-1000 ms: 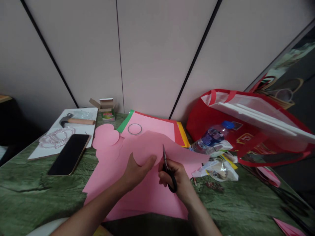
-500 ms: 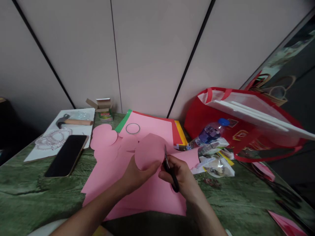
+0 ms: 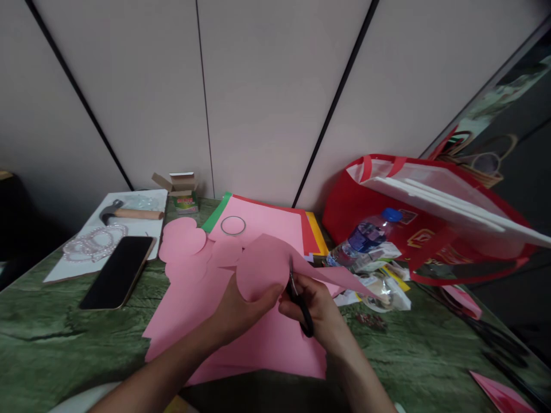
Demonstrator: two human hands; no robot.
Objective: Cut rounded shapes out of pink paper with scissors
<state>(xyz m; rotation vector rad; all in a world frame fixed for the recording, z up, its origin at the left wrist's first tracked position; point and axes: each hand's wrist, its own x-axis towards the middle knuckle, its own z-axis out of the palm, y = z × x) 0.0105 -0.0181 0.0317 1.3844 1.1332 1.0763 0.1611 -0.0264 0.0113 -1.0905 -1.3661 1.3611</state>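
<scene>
My left hand (image 3: 245,307) pinches a pink paper piece (image 3: 262,269) with a rounded outline, thumb on top and the other fingers hidden beneath it. In my right hand (image 3: 321,310) is a pair of scissors (image 3: 299,301) with black handles; their blades point away from me at the right edge of the round piece. A strip of the same paper (image 3: 340,278) bends off to the right past the blades. Under both hands lie large pink paper sheets (image 3: 241,358). Several rounded pink cut-outs (image 3: 183,241) overlap to the left of the hands.
A thin ring (image 3: 233,225) rests on coloured sheets at the back. On the left are a phone (image 3: 118,272), a hammer (image 3: 133,214), a bead string (image 3: 92,244) and a small opened box (image 3: 185,195). A water bottle (image 3: 364,238) leans near a red bag (image 3: 344,195) on the right.
The paper strip right of the scissors has lifted and swung out to the right over the small plastic packets. Both hands keep nearly the same place.
</scene>
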